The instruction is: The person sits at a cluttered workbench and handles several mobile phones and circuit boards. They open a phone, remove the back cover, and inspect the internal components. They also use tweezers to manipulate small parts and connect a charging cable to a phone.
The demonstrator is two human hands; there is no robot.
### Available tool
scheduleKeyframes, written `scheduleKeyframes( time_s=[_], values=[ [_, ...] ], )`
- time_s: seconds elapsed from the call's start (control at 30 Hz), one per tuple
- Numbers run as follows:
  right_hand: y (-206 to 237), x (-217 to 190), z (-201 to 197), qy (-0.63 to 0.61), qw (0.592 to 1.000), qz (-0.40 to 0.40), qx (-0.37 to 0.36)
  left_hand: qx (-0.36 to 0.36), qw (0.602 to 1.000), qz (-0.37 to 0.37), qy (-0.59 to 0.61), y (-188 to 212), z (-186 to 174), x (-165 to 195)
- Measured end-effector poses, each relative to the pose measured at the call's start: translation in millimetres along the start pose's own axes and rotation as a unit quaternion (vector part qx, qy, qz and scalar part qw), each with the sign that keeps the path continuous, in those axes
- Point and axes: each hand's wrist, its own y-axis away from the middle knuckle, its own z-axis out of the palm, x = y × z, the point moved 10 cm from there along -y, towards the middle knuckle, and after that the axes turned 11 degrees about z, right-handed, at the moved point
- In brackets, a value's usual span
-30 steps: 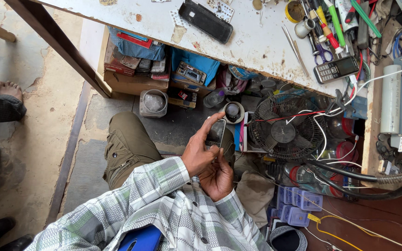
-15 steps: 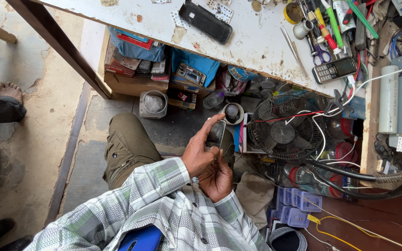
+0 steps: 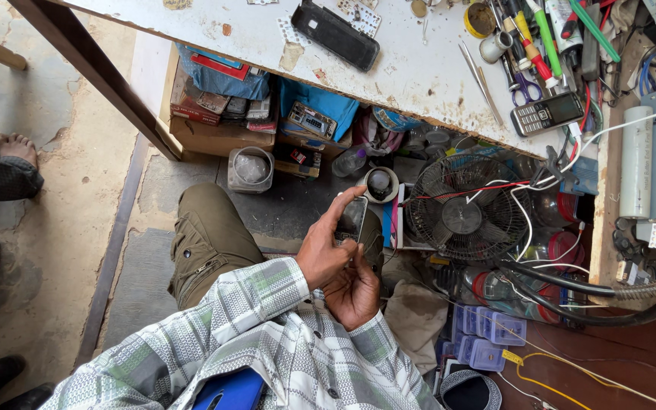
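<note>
I sit at a workbench and hold a small dark phone point(image 3: 352, 219) over my lap with both hands. My left hand point(image 3: 326, 247) wraps its left side, fingers curled along the top edge. My right hand point(image 3: 354, 287) cups it from below, thumb up against its lower end. The phone's screen faces up and is dark. My sleeves are plaid, my trousers olive.
A white worktop point(image 3: 419, 68) above carries a black remote, tweezers, pens, scissors and a keypad phone point(image 3: 548, 114). Under it stand a black fan point(image 3: 461, 209), a tape roll point(image 3: 380, 184), a jar point(image 3: 250, 168), boxes and wires. Another person's bare foot point(image 3: 17, 146) rests at left.
My hands have stayed together on the phone; they shifted only slightly. The view barely moved.
</note>
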Motion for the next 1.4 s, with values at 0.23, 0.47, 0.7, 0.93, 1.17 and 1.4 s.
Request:
scheduleKeyframes(
  time_s=[0.23, 0.47, 0.7, 0.93, 1.17, 1.4],
  values=[
    [-1, -2, -19, 0.010, 0.998, 0.001, 0.068, 0.010, 1.000, 0.010, 0.000, 1, -2, -3],
    [-6, 4, 3, -0.030, 0.997, 0.046, -0.057, 0.021, 1.000, -0.005, 0.015, -1, -7, -3],
    [0, 2, 5, 0.059, 0.991, 0.034, 0.113, -0.016, 0.999, -0.032, 0.025, -5, -11, -15],
    [3, 14, 12, -0.022, 0.990, 0.115, 0.079, -0.128, 0.969, -0.097, 0.190, 1, -20, -31],
    [3, -3, 32, 0.153, 0.984, -0.008, 0.090, -0.155, 0.961, -0.062, 0.220, 2, -32, -18],
    [46, -24, 162, 0.771, 0.511, -0.374, 0.071, 0.008, 0.810, -0.036, 0.585, 1, -27, -3]
  ],
)
